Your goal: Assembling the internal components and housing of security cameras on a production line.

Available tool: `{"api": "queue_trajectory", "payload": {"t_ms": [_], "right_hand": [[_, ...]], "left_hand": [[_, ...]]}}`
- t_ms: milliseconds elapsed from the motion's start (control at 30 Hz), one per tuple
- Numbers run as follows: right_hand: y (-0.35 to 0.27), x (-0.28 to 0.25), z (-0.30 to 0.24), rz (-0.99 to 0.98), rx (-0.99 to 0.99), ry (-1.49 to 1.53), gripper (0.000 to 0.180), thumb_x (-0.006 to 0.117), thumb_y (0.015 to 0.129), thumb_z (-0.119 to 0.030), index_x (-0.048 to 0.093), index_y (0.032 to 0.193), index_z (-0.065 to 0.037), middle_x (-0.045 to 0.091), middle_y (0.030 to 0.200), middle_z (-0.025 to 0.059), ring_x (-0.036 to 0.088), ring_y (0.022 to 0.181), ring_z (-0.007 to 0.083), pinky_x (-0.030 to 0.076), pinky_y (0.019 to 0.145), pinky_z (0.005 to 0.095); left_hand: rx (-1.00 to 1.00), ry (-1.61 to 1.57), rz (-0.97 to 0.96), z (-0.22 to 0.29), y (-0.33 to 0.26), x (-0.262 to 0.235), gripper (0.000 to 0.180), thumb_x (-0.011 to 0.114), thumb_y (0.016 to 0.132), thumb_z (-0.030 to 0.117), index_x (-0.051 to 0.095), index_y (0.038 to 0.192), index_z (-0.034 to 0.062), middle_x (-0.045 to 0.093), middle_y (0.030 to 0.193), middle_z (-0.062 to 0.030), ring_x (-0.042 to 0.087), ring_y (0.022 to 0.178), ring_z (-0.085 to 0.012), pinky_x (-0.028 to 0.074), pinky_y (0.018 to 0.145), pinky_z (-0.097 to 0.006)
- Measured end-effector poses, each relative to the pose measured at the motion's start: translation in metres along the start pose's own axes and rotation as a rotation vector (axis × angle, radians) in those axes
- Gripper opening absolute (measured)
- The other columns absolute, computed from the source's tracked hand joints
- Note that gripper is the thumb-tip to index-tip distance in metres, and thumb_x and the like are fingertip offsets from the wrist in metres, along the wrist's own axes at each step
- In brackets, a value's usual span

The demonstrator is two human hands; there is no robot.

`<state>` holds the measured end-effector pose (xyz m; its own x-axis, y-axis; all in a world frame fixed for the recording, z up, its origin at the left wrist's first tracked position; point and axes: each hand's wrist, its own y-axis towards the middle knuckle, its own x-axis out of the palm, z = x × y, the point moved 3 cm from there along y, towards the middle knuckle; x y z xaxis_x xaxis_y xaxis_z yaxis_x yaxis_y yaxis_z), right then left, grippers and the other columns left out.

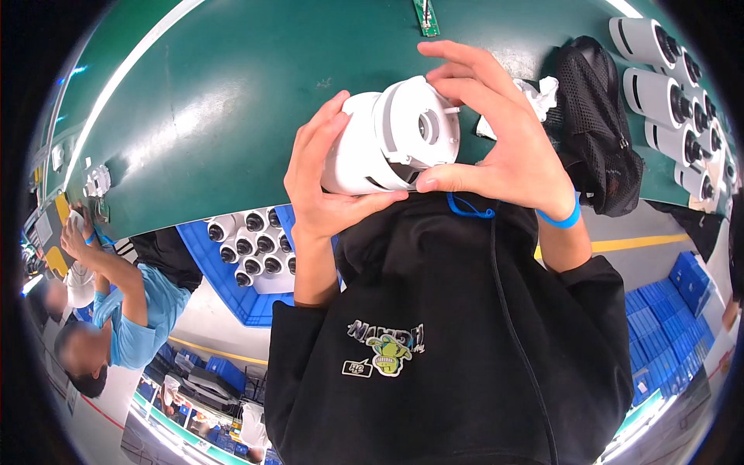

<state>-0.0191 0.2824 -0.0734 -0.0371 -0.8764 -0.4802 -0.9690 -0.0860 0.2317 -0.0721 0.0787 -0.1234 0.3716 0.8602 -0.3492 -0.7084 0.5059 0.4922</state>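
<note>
A white cylindrical camera housing [359,144] lies on its side above the near edge of the green table. My left hand [316,170] wraps round its left end, fingers above and thumb below. At its right end sits a round white end cap [413,124] with a hole off its middle and small posts; a slanted gap shows between cap and body. My right hand [500,128] spans this cap, with its thumb on the lower rim and a fingertip by the upper rim. The other fingers of that hand are raised and curved.
A black mesh bag [595,124] and crumpled white tissue [540,97] lie to the right. Several white cameras [657,97] stand at the far right. A green circuit board [425,17] lies at the back. A blue crate [256,308] of cameras is at lower left, near a co-worker [147,310].
</note>
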Motion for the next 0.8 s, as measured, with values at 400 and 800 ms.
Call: {"api": "queue_trajectory", "payload": {"t_ms": [400,800], "right_hand": [[0.008,-0.009,-0.006,-0.131,-0.235,0.048,0.061,0.073,0.057,-0.006,0.056,0.116,-0.001,0.043,0.135,0.0179,0.053,0.111,0.0304,0.048,0.088,0.0388],[0.014,-0.014,-0.008,-0.330,-0.276,0.017,0.055,0.077,0.065,-0.018,0.060,0.116,-0.008,0.039,0.139,0.0190,0.046,0.119,0.0348,0.043,0.092,0.0459]], "left_hand": [[0.029,-0.009,-0.063,0.001,0.005,-0.005,0.091,0.091,0.048,0.035,0.053,0.122,-0.0008,0.056,0.119,-0.0271,0.059,0.108,-0.0358,0.050,0.088,-0.041],[-0.093,-0.239,-0.209,-0.003,0.004,-0.008,0.090,0.091,0.047,0.033,0.055,0.121,-0.0019,0.057,0.120,-0.0248,0.057,0.111,-0.0348,0.047,0.093,-0.041]]}}
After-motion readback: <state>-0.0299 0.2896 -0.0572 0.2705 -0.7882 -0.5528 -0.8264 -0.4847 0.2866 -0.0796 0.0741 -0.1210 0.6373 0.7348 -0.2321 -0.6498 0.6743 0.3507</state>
